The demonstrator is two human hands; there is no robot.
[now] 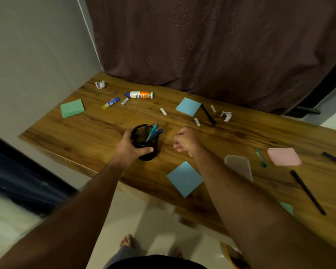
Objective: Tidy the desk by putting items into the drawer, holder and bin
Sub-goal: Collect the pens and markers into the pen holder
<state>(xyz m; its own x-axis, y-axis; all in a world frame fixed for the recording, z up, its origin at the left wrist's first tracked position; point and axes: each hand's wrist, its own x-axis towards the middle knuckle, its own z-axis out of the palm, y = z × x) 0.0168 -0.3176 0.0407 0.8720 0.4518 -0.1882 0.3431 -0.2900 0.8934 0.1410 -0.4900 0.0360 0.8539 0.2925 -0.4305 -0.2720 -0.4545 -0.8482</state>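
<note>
My left hand (129, 147) grips a black mesh pen holder (144, 136) that stands on the wooden desk (97, 131) and holds a teal pen and blue pens (153, 132). My right hand (186, 141) hovers just right of the holder, fingers curled in with nothing visible in them. Loose on the desk lie a glue bottle (141, 94), a glue stick (111, 103), several small white tubes (163, 111), two crumpled paper balls (100, 84) (226, 115), black pens (208, 114) (307, 192), a teal pen (261, 157) and blue and green sticky pads (188, 106) (184, 178) (72, 108).
A pink lid (284, 156) and a clear container (240, 166) sit at the right. Another dark pen (335, 159) lies at the far right edge. A brown curtain (211, 45) hangs behind the desk, with a wall at the left. An orange bin rim (226, 253) shows on the floor.
</note>
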